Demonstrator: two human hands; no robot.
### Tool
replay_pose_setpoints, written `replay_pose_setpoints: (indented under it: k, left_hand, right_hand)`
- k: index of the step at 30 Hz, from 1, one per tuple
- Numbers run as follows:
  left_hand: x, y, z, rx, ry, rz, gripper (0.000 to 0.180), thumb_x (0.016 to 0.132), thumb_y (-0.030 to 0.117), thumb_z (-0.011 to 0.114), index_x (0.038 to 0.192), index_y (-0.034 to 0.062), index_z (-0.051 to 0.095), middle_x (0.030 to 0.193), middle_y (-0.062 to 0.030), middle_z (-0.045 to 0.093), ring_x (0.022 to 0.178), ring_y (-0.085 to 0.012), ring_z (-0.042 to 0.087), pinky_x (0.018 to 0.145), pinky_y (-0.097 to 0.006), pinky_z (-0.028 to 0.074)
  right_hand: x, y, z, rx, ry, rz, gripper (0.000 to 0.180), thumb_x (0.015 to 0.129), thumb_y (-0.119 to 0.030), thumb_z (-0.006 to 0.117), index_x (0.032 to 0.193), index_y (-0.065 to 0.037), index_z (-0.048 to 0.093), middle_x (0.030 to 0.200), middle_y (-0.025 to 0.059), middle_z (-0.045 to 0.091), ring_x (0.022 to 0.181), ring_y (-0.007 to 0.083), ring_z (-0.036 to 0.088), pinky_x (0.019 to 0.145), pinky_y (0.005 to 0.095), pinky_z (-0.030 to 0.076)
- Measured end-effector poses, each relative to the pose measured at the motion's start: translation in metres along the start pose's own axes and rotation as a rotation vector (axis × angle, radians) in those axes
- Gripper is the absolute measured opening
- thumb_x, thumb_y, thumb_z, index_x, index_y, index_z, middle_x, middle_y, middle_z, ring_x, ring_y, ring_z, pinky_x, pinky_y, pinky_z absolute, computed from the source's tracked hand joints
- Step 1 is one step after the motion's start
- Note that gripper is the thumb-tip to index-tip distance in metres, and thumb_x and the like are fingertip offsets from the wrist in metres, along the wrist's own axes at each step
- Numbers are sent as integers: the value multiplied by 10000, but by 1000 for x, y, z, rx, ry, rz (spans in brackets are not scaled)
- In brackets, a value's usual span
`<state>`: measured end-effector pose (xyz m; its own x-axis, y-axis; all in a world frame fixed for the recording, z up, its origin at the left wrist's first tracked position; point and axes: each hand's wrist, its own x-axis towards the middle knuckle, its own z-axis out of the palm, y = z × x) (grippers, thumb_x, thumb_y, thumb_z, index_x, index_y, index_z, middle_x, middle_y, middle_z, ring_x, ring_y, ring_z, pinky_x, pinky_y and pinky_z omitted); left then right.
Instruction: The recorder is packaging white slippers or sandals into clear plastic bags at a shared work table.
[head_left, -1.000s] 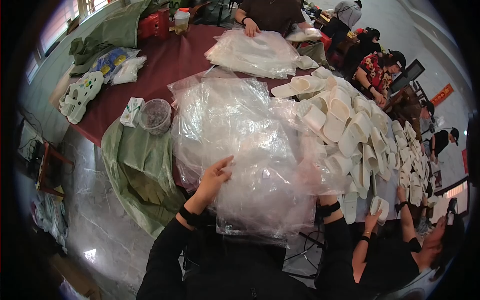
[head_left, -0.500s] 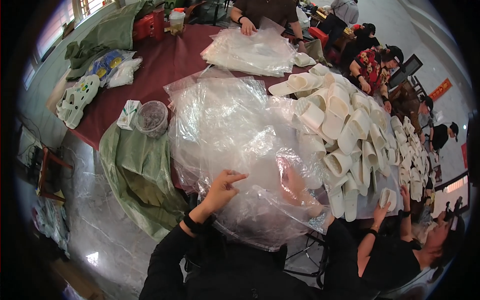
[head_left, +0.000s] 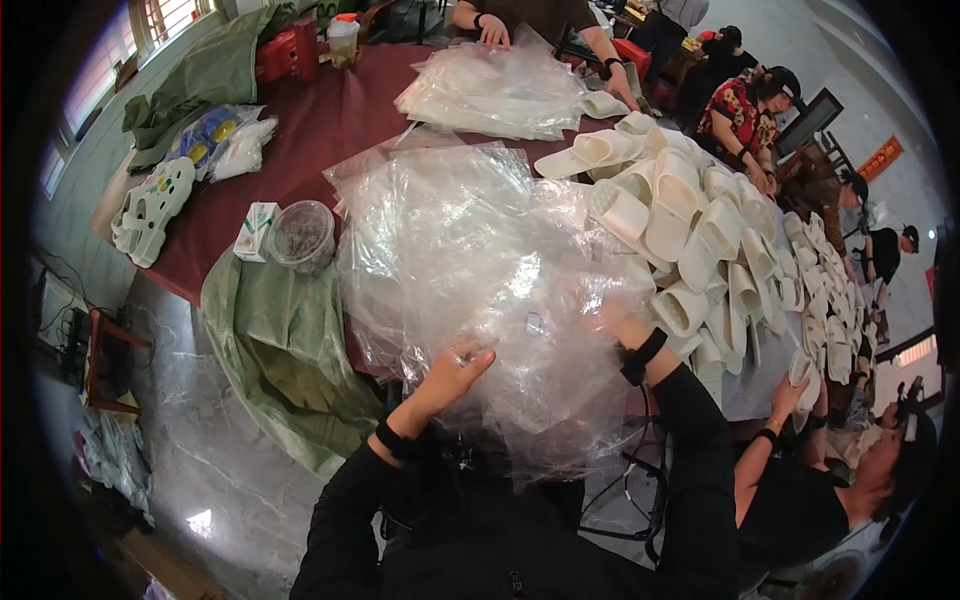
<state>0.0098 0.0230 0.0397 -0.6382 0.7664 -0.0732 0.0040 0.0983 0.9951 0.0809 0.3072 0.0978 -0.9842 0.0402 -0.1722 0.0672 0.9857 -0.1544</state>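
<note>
Before me lies a loose pile of clear plastic bags (head_left: 440, 235), with its near part hanging over the table edge toward my lap. My left hand (head_left: 455, 380) is at the near left of the pile, thumb stretched out and apart from the fingers, whose tips are hazed by film. My right hand (head_left: 605, 308) reaches into the film on the right side of the pile. Glare and plastic hide its fingers, so its grip is unclear. A heap of cream slide slippers (head_left: 690, 225) lies just right of the bags.
At the left are a clear round tub (head_left: 302, 236), a small white box (head_left: 257, 231) and a white clog (head_left: 155, 210) on the dark red cloth (head_left: 330, 120). Green woven sheeting (head_left: 285, 350) hangs below. Across the table, a person handles another bag stack (head_left: 495, 95). Co-workers handle slippers at right.
My right hand has moved up and right, and the bag film around it has shifted. My left hand has turned, its fingers now partly under film. The co-worker at right has shifted the slipper.
</note>
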Motion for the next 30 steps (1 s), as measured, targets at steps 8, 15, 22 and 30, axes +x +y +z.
replay_pose_setpoints:
  k: [8,15,22,30]
  left_hand:
    - [2,-8,-4,49,-158,43,347,825,120,637,1155,16,606,1126,-118,553,819,-138,594,723,-263,474]
    - [-3,-17,-6,119,-138,36,393,772,17,575,1164,32,599,1104,-118,565,808,-147,567,719,-270,456]
    - [-1,-1,-8,81,-204,-37,377,779,29,584,1155,17,596,1178,-101,567,833,-150,572,751,-265,464]
    - [6,-12,-21,-710,-179,-348,336,878,224,617,1150,27,618,1070,-36,608,795,-93,540,701,-231,452]
  right_hand:
    - [9,32,16,9,312,100,345,910,-166,441,1209,-16,528,1111,94,598,965,222,581,839,325,479]
    - [30,-2,24,1198,577,420,323,935,-211,484,1197,-24,452,951,123,564,840,222,567,766,330,476]
    - [-11,6,-2,1443,102,-69,304,928,-138,502,1208,-33,453,1044,79,559,891,143,548,769,314,469]
    - [-91,101,26,1228,56,7,255,918,-98,462,1163,-34,495,1000,107,615,797,181,600,717,309,491]
